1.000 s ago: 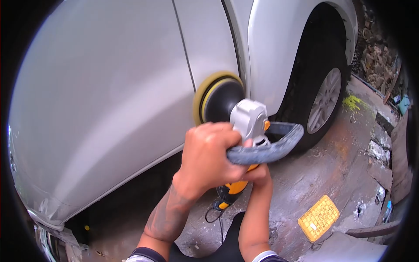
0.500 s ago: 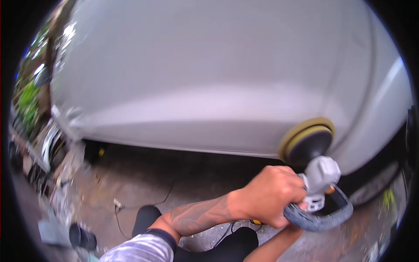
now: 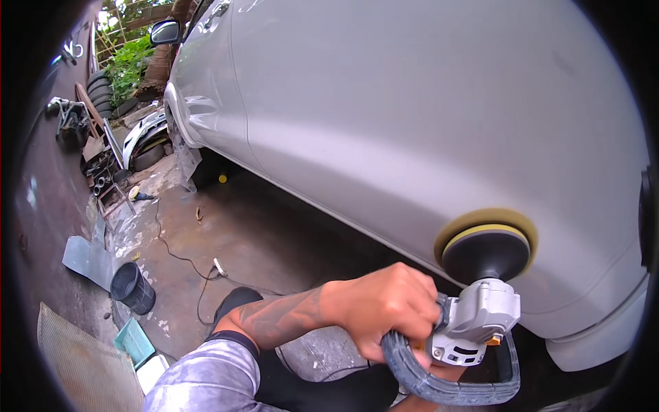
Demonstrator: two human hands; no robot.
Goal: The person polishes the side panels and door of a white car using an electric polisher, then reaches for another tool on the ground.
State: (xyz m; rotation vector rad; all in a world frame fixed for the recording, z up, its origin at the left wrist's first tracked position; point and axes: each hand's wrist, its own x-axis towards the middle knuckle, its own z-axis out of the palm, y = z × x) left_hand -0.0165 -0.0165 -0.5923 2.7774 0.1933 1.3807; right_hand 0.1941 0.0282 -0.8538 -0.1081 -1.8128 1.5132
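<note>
My left hand (image 3: 395,312) is closed around the side of the grey loop handle (image 3: 449,391) of a car polisher (image 3: 480,312). Behind that handle, my right hand (image 3: 447,373) is closed at the polisher's body; most of its fingers are hidden. The yellow-rimmed round pad (image 3: 491,250) is blurred as if spinning. It lies against the lower part of a silver car's body panel (image 3: 384,158).
A black cable (image 3: 175,257) with a white connector (image 3: 219,268) runs over the concrete floor. A dark bucket (image 3: 133,288), a teal tray (image 3: 135,341) and another yellow-padded tool (image 3: 139,195) lie to the left. Car parts and stacked tyres (image 3: 99,93) stand farther back.
The view has swung left, bringing the car's mirror, plants and floor items into sight. The polisher's pad stays on the lower panel, and the tool's body has tilted. Both hands keep their places.
</note>
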